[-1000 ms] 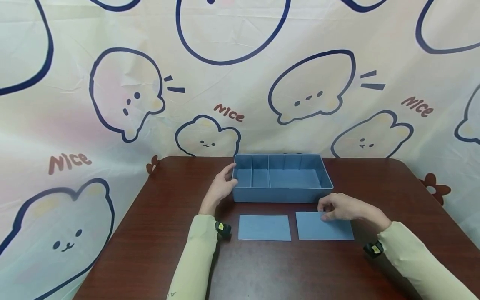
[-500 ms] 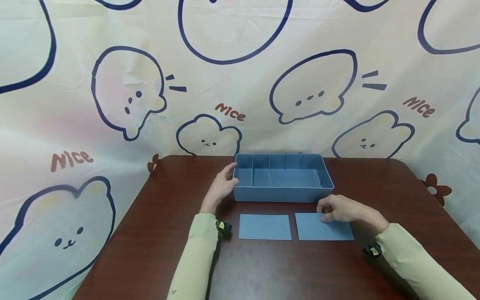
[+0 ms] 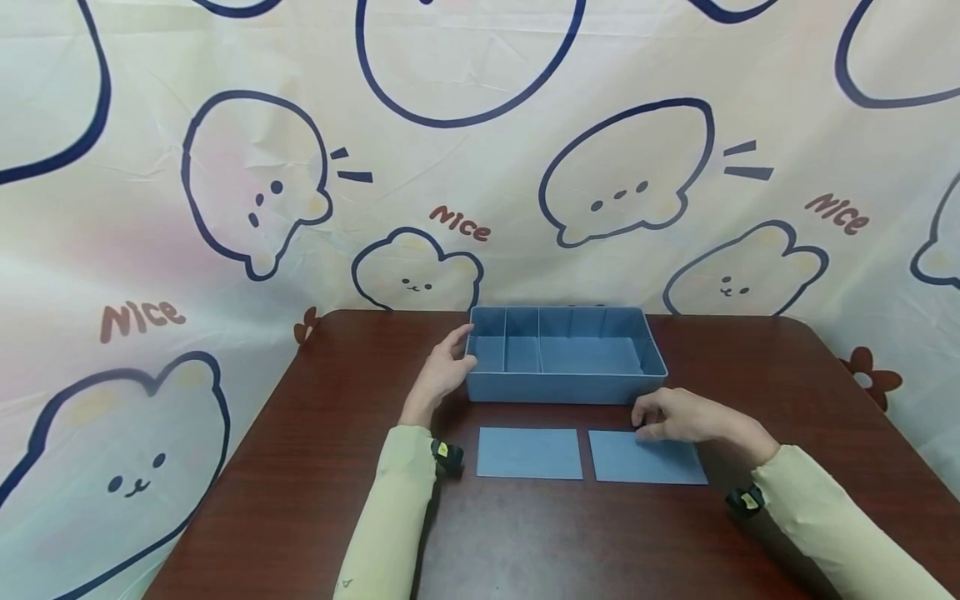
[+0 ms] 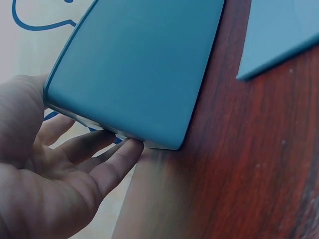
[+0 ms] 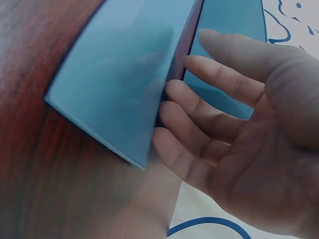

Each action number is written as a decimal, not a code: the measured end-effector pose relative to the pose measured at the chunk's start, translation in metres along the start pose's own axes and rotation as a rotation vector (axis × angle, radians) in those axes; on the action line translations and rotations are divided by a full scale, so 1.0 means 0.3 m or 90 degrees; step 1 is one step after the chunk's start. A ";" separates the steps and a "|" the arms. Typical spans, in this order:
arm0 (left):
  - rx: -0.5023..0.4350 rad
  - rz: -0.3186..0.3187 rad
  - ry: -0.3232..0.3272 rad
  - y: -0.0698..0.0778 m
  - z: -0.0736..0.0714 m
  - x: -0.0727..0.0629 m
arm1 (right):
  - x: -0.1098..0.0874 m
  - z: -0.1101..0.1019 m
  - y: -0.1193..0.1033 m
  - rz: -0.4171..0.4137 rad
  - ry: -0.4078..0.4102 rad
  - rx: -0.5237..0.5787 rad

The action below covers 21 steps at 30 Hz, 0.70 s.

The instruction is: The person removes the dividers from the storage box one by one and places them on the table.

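Note:
In the head view a blue divided box (image 3: 566, 389) stands at the back of the table. My left hand (image 3: 441, 375) rests against its left end, and in the left wrist view the fingertips (image 4: 130, 148) touch the end wall. Two flat light-blue panels lie side by side in front of the box. My right hand (image 3: 678, 415) is at the far edge of the right panel (image 3: 648, 462), between it and the box. Loosely bent fingers (image 5: 172, 142) sit right along that edge in the right wrist view, with the thumb raised apart.
The left panel (image 3: 529, 454) lies just left of the right one. Both rest on a dark brown table (image 3: 540, 542). Behind the table hangs a patterned cloth (image 3: 510, 167).
The right panel has shifted slightly toward me, away from the box. My right thumb overlaps it less than before. The left hand and box hold their places.

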<state>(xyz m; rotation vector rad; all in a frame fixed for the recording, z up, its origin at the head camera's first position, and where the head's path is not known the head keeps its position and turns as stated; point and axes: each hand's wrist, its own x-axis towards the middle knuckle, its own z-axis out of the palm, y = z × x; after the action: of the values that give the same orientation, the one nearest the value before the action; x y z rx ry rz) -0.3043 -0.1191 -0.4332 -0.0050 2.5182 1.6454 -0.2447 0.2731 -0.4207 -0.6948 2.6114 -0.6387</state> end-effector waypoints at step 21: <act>0.002 -0.002 -0.001 -0.002 0.001 0.001 | -0.041 -0.088 -0.068 -0.075 0.035 0.016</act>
<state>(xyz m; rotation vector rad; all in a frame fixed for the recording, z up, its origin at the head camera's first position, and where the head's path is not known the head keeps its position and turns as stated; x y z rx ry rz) -0.3047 -0.1191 -0.4337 -0.0065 2.5192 1.6392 -0.2390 0.2724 -0.3856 -0.8393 2.6224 -0.7335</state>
